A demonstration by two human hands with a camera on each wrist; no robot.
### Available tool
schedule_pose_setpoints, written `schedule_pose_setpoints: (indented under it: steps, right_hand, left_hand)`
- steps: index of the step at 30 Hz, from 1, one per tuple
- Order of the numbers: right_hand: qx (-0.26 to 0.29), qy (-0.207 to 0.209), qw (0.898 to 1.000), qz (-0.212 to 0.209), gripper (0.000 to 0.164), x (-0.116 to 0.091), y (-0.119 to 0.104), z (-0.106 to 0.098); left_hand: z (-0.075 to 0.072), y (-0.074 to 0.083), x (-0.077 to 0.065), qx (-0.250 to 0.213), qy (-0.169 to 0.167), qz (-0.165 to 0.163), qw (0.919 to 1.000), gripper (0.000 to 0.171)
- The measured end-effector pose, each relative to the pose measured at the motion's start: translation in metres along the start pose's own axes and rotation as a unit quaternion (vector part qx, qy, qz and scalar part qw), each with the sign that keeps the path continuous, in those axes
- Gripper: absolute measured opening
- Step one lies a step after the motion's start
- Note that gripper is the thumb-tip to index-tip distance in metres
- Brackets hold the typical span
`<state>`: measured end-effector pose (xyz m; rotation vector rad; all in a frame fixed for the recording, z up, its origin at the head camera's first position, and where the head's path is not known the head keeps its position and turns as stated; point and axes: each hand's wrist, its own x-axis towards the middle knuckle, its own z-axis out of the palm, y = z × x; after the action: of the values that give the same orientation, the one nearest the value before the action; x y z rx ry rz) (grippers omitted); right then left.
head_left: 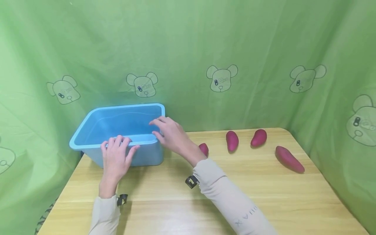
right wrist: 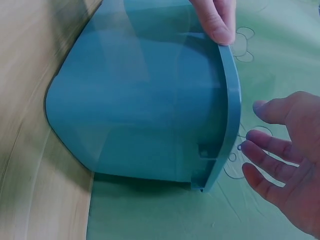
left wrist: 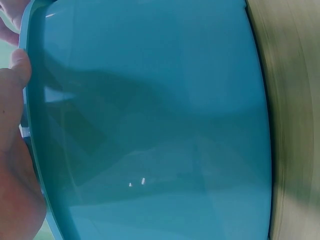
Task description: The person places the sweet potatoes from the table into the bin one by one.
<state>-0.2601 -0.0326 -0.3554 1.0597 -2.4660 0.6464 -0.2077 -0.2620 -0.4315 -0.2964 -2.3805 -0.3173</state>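
Note:
A blue plastic bin (head_left: 148, 156) stands upright at the left of the table. My left hand (head_left: 115, 158) grips its near rim, fingers hooked over the edge; the thumb (left wrist: 21, 67) shows at the rim in the left wrist view. My right hand (head_left: 171, 133) is by the bin's right rim, its fingers loosely bent and spread. In the right wrist view, that hand (right wrist: 285, 155) is apart from the rim and holds nothing. One reddish-purple sweet potato (head_left: 204, 148) lies partly hidden behind the right forearm. Part of the bin's floor is hidden by its near wall.
More sweet potatoes lie along the right side of the table: one (head_left: 232, 141) near the back, another (head_left: 258, 138) beside it, and a longer one (head_left: 289, 159) farther right. Green curtain (head_left: 188, 65) with bear-head prints surrounds the wooden table (head_left: 164, 209) at the back and sides.

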Motion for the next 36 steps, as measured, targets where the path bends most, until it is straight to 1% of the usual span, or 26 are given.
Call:
schedule_pose_setpoints:
  steps: [8,15,19,27,36]
  right_hand:
    - [0.005,0.035,0.999,0.015,0.028,-0.021,0.012,-0.006]
    - [0.042,0.067,0.997,0.017,0.033,-0.043,0.025,-0.007]
    - [0.047,0.079,0.996,0.019,0.033,-0.054,0.031,-0.008]
    - [0.051,0.107,0.993,0.011,0.033,-0.065,0.036,-0.014]
    - [0.058,0.118,0.991,0.018,0.035,-0.075,0.038,-0.016]
  left_hand:
    - [0.002,-0.001,-0.001,-0.001,-0.004,0.004,1.0000,0.036]
    - [0.002,0.000,-0.002,-0.007,-0.007,0.000,1.0000,0.035]
    - [0.002,0.000,-0.002,-0.009,-0.006,0.000,0.9999,0.036]
    - [0.002,-0.001,0.000,-0.005,0.002,0.003,1.0000,0.036]
    - [0.001,-0.001,0.000,-0.003,0.008,0.004,0.9999,0.037]
